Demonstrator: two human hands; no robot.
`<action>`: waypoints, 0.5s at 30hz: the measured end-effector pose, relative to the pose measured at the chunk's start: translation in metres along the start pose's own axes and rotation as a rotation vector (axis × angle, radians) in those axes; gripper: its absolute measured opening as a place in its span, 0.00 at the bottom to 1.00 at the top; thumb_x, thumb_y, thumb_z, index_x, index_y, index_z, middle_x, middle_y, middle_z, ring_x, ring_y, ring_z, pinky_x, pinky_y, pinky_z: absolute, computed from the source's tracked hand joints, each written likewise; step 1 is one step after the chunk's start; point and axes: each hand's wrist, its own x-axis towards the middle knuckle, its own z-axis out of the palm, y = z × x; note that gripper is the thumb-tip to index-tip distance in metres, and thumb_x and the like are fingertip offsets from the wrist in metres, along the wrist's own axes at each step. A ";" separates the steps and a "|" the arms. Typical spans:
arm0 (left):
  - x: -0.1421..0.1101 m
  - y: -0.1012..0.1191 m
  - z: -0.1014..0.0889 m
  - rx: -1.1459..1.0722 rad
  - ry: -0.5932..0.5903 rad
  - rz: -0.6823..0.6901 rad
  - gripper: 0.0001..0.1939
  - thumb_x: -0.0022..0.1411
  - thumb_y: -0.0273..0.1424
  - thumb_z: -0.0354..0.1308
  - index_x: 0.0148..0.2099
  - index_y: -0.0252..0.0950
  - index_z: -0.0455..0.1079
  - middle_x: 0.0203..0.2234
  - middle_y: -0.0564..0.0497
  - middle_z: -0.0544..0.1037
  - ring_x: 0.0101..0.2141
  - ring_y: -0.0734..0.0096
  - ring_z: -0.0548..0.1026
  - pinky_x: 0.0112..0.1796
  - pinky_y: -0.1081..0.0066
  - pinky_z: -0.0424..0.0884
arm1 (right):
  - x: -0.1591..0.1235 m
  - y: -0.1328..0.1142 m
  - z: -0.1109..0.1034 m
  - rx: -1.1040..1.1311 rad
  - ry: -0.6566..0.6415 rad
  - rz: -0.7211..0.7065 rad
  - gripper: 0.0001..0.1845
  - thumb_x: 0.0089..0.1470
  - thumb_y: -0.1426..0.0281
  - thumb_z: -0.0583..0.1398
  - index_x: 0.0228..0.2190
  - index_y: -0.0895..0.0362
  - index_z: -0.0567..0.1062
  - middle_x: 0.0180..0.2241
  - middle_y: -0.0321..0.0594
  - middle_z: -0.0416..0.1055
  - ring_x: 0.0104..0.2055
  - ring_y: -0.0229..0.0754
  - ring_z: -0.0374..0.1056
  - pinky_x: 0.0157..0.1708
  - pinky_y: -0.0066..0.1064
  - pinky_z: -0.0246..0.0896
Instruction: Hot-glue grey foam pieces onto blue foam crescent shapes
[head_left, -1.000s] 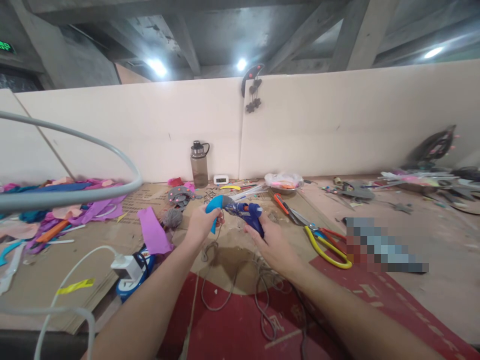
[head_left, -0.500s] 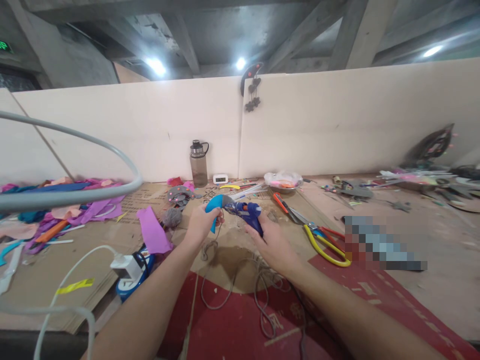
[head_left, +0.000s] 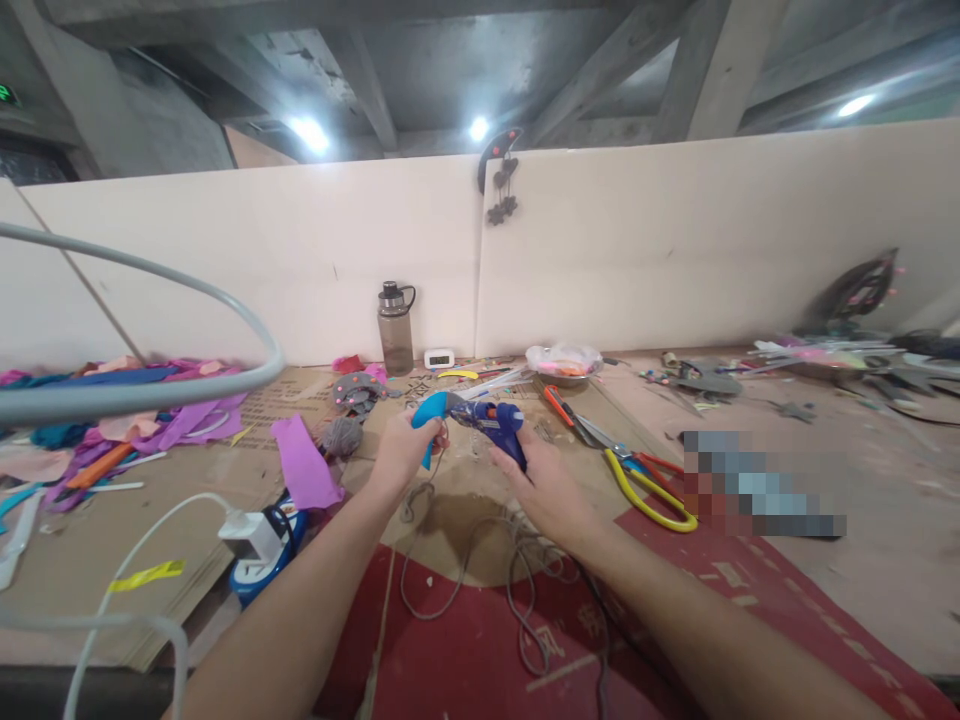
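In the middle of the view my right hand (head_left: 541, 480) is wrapped round the handle of a dark blue glue gun (head_left: 498, 428). Its nozzle points left at a curved blue piece (head_left: 430, 408) with a grey part at its right end. My left hand (head_left: 405, 448) pinches that curved piece, fingers closed on it. Whether the nozzle touches the piece I cannot tell. Grey yarn (head_left: 431, 615) hangs below my left hand and lies in loose loops on the red and brown cardboard (head_left: 465, 660).
Yellow-handled scissors (head_left: 652, 500) and an orange cutter (head_left: 564, 408) lie right of my hands. A grey yarn ball (head_left: 341, 436), a purple strip (head_left: 306, 462) and a power strip with a white plug (head_left: 259, 540) are left. A bottle (head_left: 395, 330) stands behind. A grey tube (head_left: 187, 285) arcs across the left.
The view has shifted very slightly. Both hands keep the same hold, with the glue gun and the blue piece in nearly the same place.
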 end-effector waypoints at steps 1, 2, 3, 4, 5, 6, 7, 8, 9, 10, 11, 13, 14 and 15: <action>0.000 -0.001 0.000 0.005 0.001 0.002 0.05 0.46 0.30 0.54 0.23 0.34 0.68 0.17 0.51 0.73 0.19 0.73 0.71 0.23 0.75 0.67 | 0.000 0.000 0.000 0.002 0.000 0.000 0.17 0.58 0.63 0.49 0.46 0.57 0.64 0.38 0.46 0.72 0.38 0.46 0.68 0.36 0.35 0.61; 0.000 -0.002 0.000 0.011 0.001 0.006 0.05 0.46 0.30 0.54 0.24 0.34 0.68 0.17 0.51 0.74 0.19 0.73 0.71 0.23 0.75 0.67 | 0.000 -0.001 -0.001 0.006 -0.001 -0.002 0.17 0.58 0.63 0.49 0.46 0.57 0.64 0.39 0.46 0.72 0.39 0.46 0.68 0.37 0.35 0.61; 0.000 -0.002 0.000 0.016 -0.002 0.009 0.05 0.46 0.30 0.54 0.24 0.34 0.68 0.18 0.51 0.74 0.19 0.73 0.71 0.23 0.75 0.67 | 0.000 -0.001 -0.001 0.011 0.000 -0.005 0.17 0.58 0.63 0.49 0.46 0.57 0.64 0.39 0.47 0.72 0.39 0.46 0.68 0.38 0.36 0.61; 0.000 -0.002 0.000 0.023 -0.005 0.014 0.05 0.46 0.30 0.54 0.24 0.34 0.68 0.18 0.51 0.74 0.19 0.73 0.71 0.23 0.75 0.67 | 0.000 -0.001 -0.001 0.016 0.004 -0.009 0.17 0.58 0.63 0.49 0.46 0.57 0.64 0.40 0.47 0.72 0.40 0.46 0.68 0.38 0.36 0.61; 0.000 -0.002 0.000 0.033 -0.009 0.021 0.05 0.47 0.30 0.53 0.24 0.34 0.68 0.18 0.51 0.74 0.19 0.74 0.71 0.23 0.75 0.66 | 0.000 -0.001 -0.002 0.019 0.007 -0.013 0.17 0.58 0.63 0.49 0.47 0.57 0.64 0.40 0.47 0.72 0.40 0.46 0.68 0.39 0.36 0.61; 0.000 -0.001 0.000 0.043 -0.012 0.026 0.05 0.47 0.30 0.53 0.24 0.34 0.68 0.17 0.51 0.74 0.19 0.74 0.70 0.23 0.75 0.66 | 0.001 -0.001 -0.002 0.020 0.011 -0.014 0.17 0.58 0.63 0.49 0.47 0.57 0.64 0.40 0.47 0.72 0.40 0.46 0.68 0.39 0.36 0.61; -0.001 0.000 0.000 0.052 -0.016 0.030 0.05 0.47 0.30 0.53 0.23 0.34 0.68 0.17 0.51 0.74 0.19 0.74 0.70 0.22 0.76 0.66 | 0.001 -0.001 -0.002 0.019 0.016 -0.012 0.18 0.58 0.63 0.49 0.47 0.57 0.64 0.40 0.47 0.72 0.40 0.46 0.68 0.38 0.36 0.61; -0.002 0.002 0.000 0.059 -0.020 0.030 0.05 0.47 0.30 0.53 0.23 0.34 0.68 0.17 0.51 0.73 0.18 0.75 0.70 0.22 0.76 0.66 | 0.001 -0.001 -0.002 0.016 0.019 -0.010 0.18 0.58 0.63 0.49 0.47 0.57 0.64 0.40 0.47 0.72 0.40 0.47 0.68 0.38 0.36 0.61; -0.002 0.003 0.001 0.062 -0.023 0.026 0.06 0.47 0.30 0.53 0.22 0.34 0.67 0.16 0.51 0.73 0.18 0.75 0.70 0.22 0.76 0.65 | 0.001 0.000 -0.002 0.014 0.021 -0.006 0.18 0.58 0.63 0.49 0.47 0.57 0.64 0.40 0.47 0.72 0.40 0.47 0.68 0.38 0.36 0.61; -0.003 0.005 0.001 0.063 -0.024 0.021 0.06 0.46 0.30 0.53 0.22 0.34 0.67 0.16 0.51 0.73 0.18 0.75 0.70 0.22 0.76 0.65 | 0.001 0.000 -0.002 0.013 0.023 -0.004 0.18 0.58 0.63 0.49 0.47 0.57 0.64 0.40 0.47 0.72 0.40 0.47 0.68 0.38 0.36 0.61; -0.003 0.006 0.001 0.063 -0.023 0.017 0.05 0.46 0.30 0.53 0.22 0.34 0.67 0.16 0.51 0.73 0.18 0.75 0.70 0.22 0.76 0.65 | 0.001 0.000 -0.002 0.013 0.024 -0.002 0.17 0.58 0.63 0.49 0.47 0.57 0.64 0.40 0.47 0.72 0.40 0.47 0.68 0.38 0.36 0.61; -0.004 0.008 0.002 0.063 -0.023 0.011 0.05 0.46 0.30 0.53 0.22 0.34 0.68 0.16 0.52 0.73 0.18 0.75 0.69 0.22 0.76 0.65 | 0.001 0.000 -0.002 0.014 0.019 0.002 0.17 0.58 0.63 0.49 0.47 0.56 0.64 0.41 0.47 0.72 0.41 0.47 0.68 0.38 0.36 0.61; -0.004 0.009 0.002 0.063 -0.022 0.010 0.05 0.46 0.30 0.53 0.22 0.34 0.68 0.16 0.52 0.73 0.18 0.75 0.69 0.22 0.76 0.65 | 0.001 0.000 -0.002 0.013 0.018 0.008 0.17 0.58 0.63 0.49 0.47 0.56 0.64 0.41 0.47 0.72 0.41 0.47 0.68 0.38 0.36 0.61; -0.004 0.010 0.002 0.064 -0.023 0.009 0.06 0.46 0.30 0.53 0.21 0.34 0.67 0.16 0.52 0.73 0.18 0.75 0.69 0.22 0.76 0.65 | 0.001 0.000 -0.002 0.011 0.017 0.015 0.17 0.58 0.63 0.49 0.47 0.56 0.64 0.41 0.47 0.72 0.41 0.47 0.68 0.38 0.36 0.61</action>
